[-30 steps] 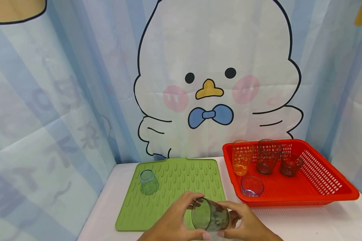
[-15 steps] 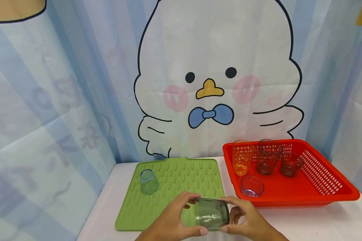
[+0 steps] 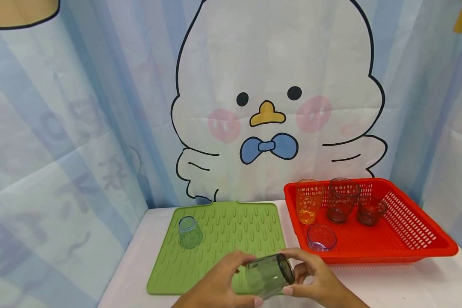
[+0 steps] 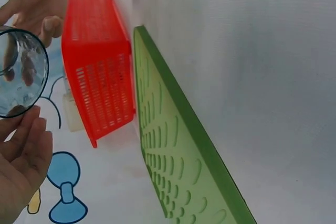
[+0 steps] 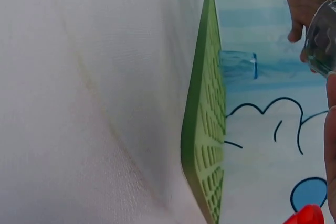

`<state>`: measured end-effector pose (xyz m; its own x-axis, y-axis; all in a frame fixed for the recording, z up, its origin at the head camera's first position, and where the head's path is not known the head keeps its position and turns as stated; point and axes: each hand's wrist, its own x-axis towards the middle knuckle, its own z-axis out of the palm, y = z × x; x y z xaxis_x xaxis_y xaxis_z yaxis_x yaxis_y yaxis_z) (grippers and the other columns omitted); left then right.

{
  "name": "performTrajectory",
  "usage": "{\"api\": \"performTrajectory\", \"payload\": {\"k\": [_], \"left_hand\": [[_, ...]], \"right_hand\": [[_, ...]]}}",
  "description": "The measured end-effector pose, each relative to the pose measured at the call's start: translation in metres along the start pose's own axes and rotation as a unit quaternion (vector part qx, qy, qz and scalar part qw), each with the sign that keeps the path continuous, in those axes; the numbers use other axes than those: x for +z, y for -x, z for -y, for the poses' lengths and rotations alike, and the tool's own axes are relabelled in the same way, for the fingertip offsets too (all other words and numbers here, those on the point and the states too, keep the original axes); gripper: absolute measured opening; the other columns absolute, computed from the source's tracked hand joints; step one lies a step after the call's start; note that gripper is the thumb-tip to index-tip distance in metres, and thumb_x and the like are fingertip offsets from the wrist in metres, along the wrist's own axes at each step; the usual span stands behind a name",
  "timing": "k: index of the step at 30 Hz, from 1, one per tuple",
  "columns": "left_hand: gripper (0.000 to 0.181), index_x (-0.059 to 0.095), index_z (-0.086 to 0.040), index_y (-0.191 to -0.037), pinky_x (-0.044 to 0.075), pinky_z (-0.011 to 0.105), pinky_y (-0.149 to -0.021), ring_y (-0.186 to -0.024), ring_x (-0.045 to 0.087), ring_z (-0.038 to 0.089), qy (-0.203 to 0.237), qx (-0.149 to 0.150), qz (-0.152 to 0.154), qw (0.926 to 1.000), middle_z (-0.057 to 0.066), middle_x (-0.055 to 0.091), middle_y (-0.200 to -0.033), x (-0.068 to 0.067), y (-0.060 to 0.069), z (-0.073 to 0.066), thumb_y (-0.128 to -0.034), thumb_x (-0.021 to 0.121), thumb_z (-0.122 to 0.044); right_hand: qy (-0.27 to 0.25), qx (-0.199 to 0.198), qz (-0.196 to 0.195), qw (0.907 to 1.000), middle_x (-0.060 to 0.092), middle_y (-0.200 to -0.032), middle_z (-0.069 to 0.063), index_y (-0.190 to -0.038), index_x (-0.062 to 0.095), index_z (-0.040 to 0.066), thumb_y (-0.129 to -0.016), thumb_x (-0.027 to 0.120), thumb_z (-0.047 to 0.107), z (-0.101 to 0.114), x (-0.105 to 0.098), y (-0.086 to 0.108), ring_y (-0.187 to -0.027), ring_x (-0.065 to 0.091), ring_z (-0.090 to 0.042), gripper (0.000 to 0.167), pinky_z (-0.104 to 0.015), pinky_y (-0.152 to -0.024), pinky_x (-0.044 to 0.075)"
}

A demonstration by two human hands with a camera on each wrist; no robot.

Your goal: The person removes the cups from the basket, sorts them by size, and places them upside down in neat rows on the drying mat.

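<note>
A grey-green tinted drinking glass (image 3: pixel 267 276) is held on its side above the near edge of the green ridged mat (image 3: pixel 231 226). My left hand (image 3: pixel 223 284) grips its rim end between thumb and fingers. At the thick dark base, my right hand (image 3: pixel 317 280) holds it the same way. The left wrist view looks into the round mouth of the glass (image 4: pixel 23 72). Toward the mat's back left stands a small bluish glass (image 3: pixel 190 233), wider end down.
To the right of the mat sits a red plastic basket (image 3: pixel 385 252). It holds an orange glass (image 3: pixel 309 203), a dark tumbler (image 3: pixel 342 201), a dark mug (image 3: pixel 371 210) and a low purplish glass (image 3: pixel 321 238). A printed curtain (image 3: pixel 269 55) hangs behind the white table.
The glass has turned in my hands: its mouth faced the head camera at first, then it lay sideways, and now its base is angled toward the camera. The other things have stayed put.
</note>
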<state>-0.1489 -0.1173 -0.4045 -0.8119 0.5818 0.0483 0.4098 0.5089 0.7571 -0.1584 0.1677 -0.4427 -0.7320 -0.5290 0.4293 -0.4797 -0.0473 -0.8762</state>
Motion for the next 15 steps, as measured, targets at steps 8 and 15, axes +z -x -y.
{"api": "performTrajectory", "payload": {"k": [8,15], "left_hand": [[0.067,0.051,-0.034,-0.14,0.049,0.036,-0.094,-0.114,0.052,0.004,-0.014,-0.006,0.032,0.9994,-0.015,0.056,-0.122,-0.001,0.0,0.007,-0.0819,0.078,-0.053],[0.066,0.05,-0.03,-0.142,0.049,0.031,-0.091,-0.112,0.051,0.002,-0.008,0.01,0.046,0.9988,-0.014,0.055,-0.122,-0.001,0.003,0.011,-0.0851,0.077,-0.05]], "right_hand": [[-0.037,0.015,0.014,0.9991,0.072,-0.102,0.004,-0.137,0.054,0.007,-0.086,0.068,-0.01,0.006,0.008,-0.004,-0.07,0.067,-0.003,0.055,-0.03,-0.061,0.057],[-0.041,-0.001,0.019,0.999,0.075,-0.09,0.002,-0.137,0.053,0.006,-0.085,0.069,-0.011,0.005,0.013,-0.004,-0.069,0.066,-0.002,0.057,-0.031,-0.059,0.057]]}}
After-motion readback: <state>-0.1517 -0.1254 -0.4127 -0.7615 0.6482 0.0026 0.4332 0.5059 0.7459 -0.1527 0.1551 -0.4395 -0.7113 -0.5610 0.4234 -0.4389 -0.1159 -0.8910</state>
